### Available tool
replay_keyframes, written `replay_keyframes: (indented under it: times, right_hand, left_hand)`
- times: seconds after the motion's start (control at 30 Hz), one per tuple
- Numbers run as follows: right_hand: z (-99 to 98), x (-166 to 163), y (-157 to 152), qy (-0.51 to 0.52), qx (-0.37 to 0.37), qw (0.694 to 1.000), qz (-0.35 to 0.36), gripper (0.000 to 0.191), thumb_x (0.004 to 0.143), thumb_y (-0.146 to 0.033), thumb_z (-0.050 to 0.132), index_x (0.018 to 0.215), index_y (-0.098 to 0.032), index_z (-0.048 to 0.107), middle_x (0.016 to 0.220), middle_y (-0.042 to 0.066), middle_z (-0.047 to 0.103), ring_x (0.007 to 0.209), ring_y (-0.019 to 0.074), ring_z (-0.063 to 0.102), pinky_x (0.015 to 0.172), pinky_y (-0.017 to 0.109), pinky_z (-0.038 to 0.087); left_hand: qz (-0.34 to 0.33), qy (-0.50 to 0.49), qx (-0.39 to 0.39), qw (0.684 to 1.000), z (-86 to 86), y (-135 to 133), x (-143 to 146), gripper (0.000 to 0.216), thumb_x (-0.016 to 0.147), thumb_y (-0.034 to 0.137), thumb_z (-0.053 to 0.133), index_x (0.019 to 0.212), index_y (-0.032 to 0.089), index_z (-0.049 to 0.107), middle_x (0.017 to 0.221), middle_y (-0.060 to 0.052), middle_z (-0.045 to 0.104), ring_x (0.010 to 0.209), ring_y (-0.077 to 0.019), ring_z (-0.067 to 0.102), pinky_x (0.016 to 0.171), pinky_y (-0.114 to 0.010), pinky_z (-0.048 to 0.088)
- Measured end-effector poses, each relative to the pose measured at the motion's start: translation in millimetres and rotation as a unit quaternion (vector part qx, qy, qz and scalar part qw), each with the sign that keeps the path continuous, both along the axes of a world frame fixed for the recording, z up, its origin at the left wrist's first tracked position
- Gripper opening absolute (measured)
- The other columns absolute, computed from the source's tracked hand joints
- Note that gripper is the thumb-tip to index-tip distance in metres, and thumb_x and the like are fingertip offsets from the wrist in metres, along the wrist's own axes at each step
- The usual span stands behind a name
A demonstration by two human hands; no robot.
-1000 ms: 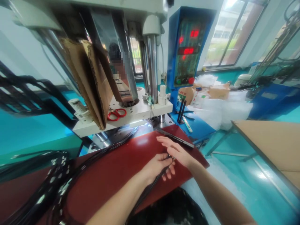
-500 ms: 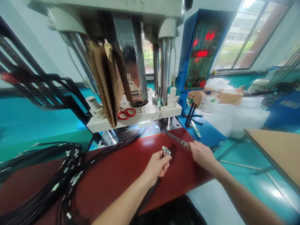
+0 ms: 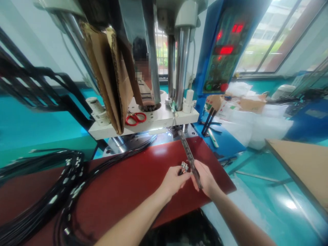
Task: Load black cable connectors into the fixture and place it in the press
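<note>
My left hand (image 3: 172, 180) pinches a small bundle of black cables with metal connector ends (image 3: 183, 167) over the red bench mat (image 3: 123, 181). Close beside it, my right hand (image 3: 205, 179) grips a long dark metal bar (image 3: 189, 156) by its near end. The bar slants up and away toward the press and passes just right of the connector ends. The cables trail back under my left forearm.
A vertical press (image 3: 164, 68) with a white platen (image 3: 151, 123) stands behind the mat; red scissors (image 3: 135, 118) and cardboard (image 3: 110, 75) rest on it. More black cables (image 3: 58, 191) pile at the left. A blue control box (image 3: 225, 48), plastic bags (image 3: 256, 123) and a cardboard-topped table (image 3: 302, 160) lie right.
My right hand picked the metal bar up from the mat's far edge and brought it in beside my left hand. The left hand kept hold of the connector ends.
</note>
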State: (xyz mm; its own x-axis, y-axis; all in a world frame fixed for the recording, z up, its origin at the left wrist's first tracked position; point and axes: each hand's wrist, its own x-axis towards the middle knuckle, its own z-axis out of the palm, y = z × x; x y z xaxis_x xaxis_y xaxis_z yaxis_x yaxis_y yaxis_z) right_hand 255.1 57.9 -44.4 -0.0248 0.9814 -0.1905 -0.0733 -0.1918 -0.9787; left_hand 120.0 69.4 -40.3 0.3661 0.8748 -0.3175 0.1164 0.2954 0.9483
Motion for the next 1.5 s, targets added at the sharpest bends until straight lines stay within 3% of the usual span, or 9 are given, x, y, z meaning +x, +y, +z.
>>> replay_keyframes:
  times: [0.2, 0.37, 0.47, 0.57, 0.7, 0.83, 1.0, 1.2, 1.5]
  right_hand:
    - [-1.8, -6.6, -2.1, -0.017, 0.011, 1.000, -0.004, 0.033, 0.084, -0.048, 0.039, 0.074, -0.017, 0.048, 0.038, -0.008, 0.044, 0.026, 0.0067, 0.037, 0.026, 0.015, 0.025]
    - [-3.3, -6.7, -4.4, -0.087, 0.053, 0.995, 0.017, 0.035, 0.086, -0.045, 0.035, 0.092, -0.015, 0.052, 0.039, -0.008, 0.043, 0.029, 0.0080, 0.039, 0.029, 0.017, 0.028]
    - [-4.8, -8.0, -4.6, -0.125, 0.078, 0.989, 0.031, 0.035, 0.088, -0.043, 0.034, 0.096, -0.015, 0.053, 0.040, -0.008, 0.043, 0.030, 0.0076, 0.039, 0.031, 0.017, 0.030]
    - [-4.1, -7.4, -4.2, -0.098, 0.081, 0.991, 0.032, 0.033, 0.088, -0.042, 0.034, 0.090, -0.015, 0.053, 0.043, -0.007, 0.045, 0.031, 0.0076, 0.039, 0.032, 0.018, 0.030]
    - [-3.5, -5.3, -5.7, -0.060, 0.057, 0.997, 0.004, 0.031, 0.088, -0.042, 0.035, 0.082, -0.016, 0.051, 0.043, -0.007, 0.045, 0.030, 0.0076, 0.039, 0.030, 0.017, 0.029]
    - [-6.1, -4.6, -7.4, -0.050, 0.061, 0.997, -0.003, 0.031, 0.088, -0.041, 0.036, 0.093, -0.015, 0.052, 0.041, -0.007, 0.045, 0.029, 0.0073, 0.040, 0.030, 0.016, 0.029]
    - [-9.0, -3.3, -5.6, 0.000, 0.045, 0.999, 0.009, 0.043, 0.086, -0.043, 0.040, 0.121, -0.019, 0.042, 0.048, -0.007, 0.049, 0.029, 0.0072, 0.040, 0.027, 0.015, 0.029]
    - [-6.5, 1.7, -3.7, -0.010, 0.028, 0.998, 0.047, 0.046, 0.085, -0.044, 0.041, 0.123, -0.017, 0.044, 0.046, -0.007, 0.048, 0.029, 0.0069, 0.040, 0.026, 0.015, 0.029]
    - [-5.2, 3.8, -2.1, -0.092, 0.033, 0.990, 0.104, 0.047, 0.087, -0.043, 0.035, 0.126, -0.019, 0.040, 0.044, -0.008, 0.045, 0.029, 0.0067, 0.038, 0.028, 0.016, 0.030]
  left_hand:
    - [-0.017, -0.014, 0.058, 0.998, -1.3, -2.7, 4.6, 0.016, 0.070, 0.024, 0.049, 0.055, 0.016, 0.051, 0.038, 0.008, 0.038, 0.036, -0.0053, 0.029, 0.043, -0.020, 0.028]
    - [-0.036, -0.040, 0.106, 0.993, -0.7, -2.5, 4.5, 0.018, 0.069, 0.018, 0.047, 0.054, 0.016, 0.057, 0.043, 0.004, 0.047, 0.053, -0.0113, 0.049, 0.065, -0.024, 0.040]
    - [-0.030, -0.009, 0.081, 0.996, -0.3, -2.9, 1.6, 0.015, 0.069, 0.022, 0.050, 0.057, 0.016, 0.056, 0.043, 0.004, 0.046, 0.047, -0.0106, 0.046, 0.055, -0.023, 0.039]
    - [-0.023, -0.007, 0.022, 0.999, -1.7, -1.5, -3.9, 0.022, 0.073, 0.034, 0.051, 0.065, 0.015, 0.056, 0.051, 0.001, 0.051, 0.045, -0.0093, 0.044, 0.043, -0.021, 0.033]
    - [0.018, -0.078, -0.031, 0.996, -5.7, 5.2, -12.1, 0.035, 0.075, 0.047, 0.049, 0.075, 0.012, 0.058, 0.059, 0.002, 0.048, 0.046, -0.0058, 0.040, 0.043, -0.018, 0.029]
    - [0.024, -0.106, -0.066, 0.992, -7.7, 10.7, -14.8, 0.032, 0.071, 0.043, 0.056, 0.073, 0.011, 0.057, 0.055, 0.003, 0.045, 0.042, -0.0041, 0.036, 0.041, -0.018, 0.025]
    - [0.012, -0.063, -0.015, 0.998, -4.1, 7.5, -7.3, 0.023, 0.066, 0.034, 0.062, 0.062, 0.013, 0.055, 0.052, 0.002, 0.048, 0.043, -0.0061, 0.038, 0.042, -0.019, 0.026]
    - [0.008, 0.006, 0.082, 0.997, -0.7, 4.0, -1.3, 0.017, 0.067, 0.029, 0.059, 0.065, 0.013, 0.061, 0.063, -0.002, 0.061, 0.062, -0.0142, 0.053, 0.061, -0.024, 0.038]
    - [0.021, 0.023, 0.091, 0.995, -6.7, 5.7, -0.8, 0.016, 0.067, 0.027, 0.057, 0.059, 0.013, 0.056, 0.055, 0.000, 0.057, 0.054, -0.0120, 0.049, 0.056, -0.023, 0.037]
